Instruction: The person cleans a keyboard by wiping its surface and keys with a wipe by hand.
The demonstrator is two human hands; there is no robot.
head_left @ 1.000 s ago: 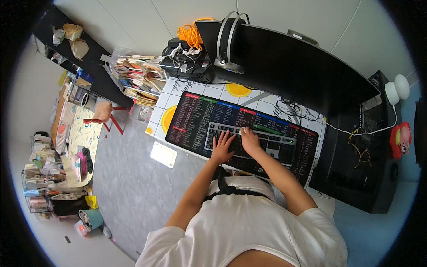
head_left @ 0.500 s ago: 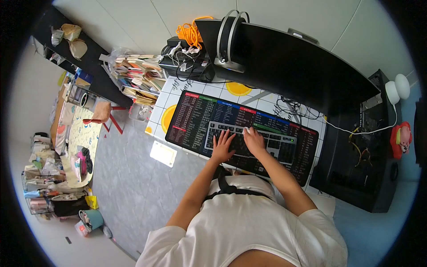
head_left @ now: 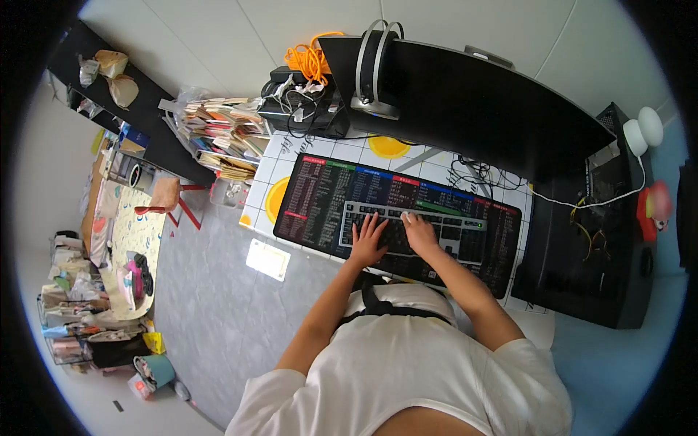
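Note:
On the desk lies a keyboard [head_left: 396, 237] with black keys and a silver-grey frame. It rests on a large black desk mat [head_left: 314, 200] printed with columns of small text under coloured headings. My left hand [head_left: 368, 241] lies over the keyboard's left part, fingers spread and touching the keys, holding nothing. To its right, my right hand [head_left: 421, 234] is closed at the upper middle keys, its fingertips pressed around a small white wad [head_left: 406, 216]. What the wad is made of is too small to tell.
Behind the mat stands a wide monitor [head_left: 480, 109] with a headset [head_left: 374, 73] hung on it. A black computer case [head_left: 582, 280] is at the right, crossed by a white cable. Papers [head_left: 225, 131], tangled cables and an orange cord [head_left: 309, 62] are at the left.
The view has shifted slightly. My right hand, with the white wad, has moved a little along the upper keys. My left hand stays on the left keys.

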